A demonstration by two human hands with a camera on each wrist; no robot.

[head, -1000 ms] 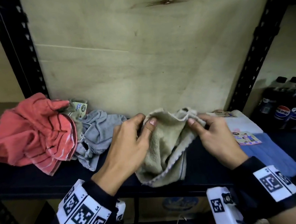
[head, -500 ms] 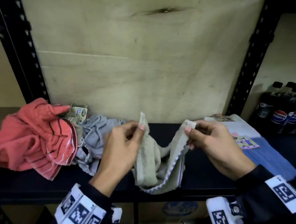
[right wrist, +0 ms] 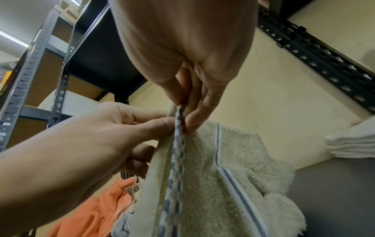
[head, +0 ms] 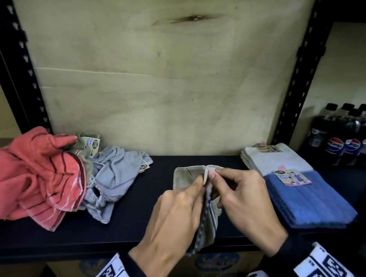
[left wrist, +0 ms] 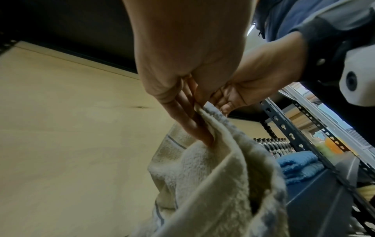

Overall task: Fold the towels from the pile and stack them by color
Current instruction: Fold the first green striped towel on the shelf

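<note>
From the head view, the left hand (head: 173, 213) and right hand (head: 246, 201) pinch the beige towel (head: 185, 177) together above the dark shelf (head: 128, 210); a red towel (head: 31, 177) lies at far left, a blue stack (head: 306, 200) at right. In the left wrist view, fingers (left wrist: 188, 121) clamp the towel's edge. In the right wrist view, thumb and fingertips (right wrist: 194, 118) nip its striped hem.

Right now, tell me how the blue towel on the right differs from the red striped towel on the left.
The blue terry towel lies folded flat in a neat rectangle; the red striped towel sits crumpled in the pile. The blue one is plain, with a paper label on its far edge; the red one has dark stripes. The red towel lies against a grey towel; the blue one adjoins a folded white stack. Both rest on the dark shelf.
</note>
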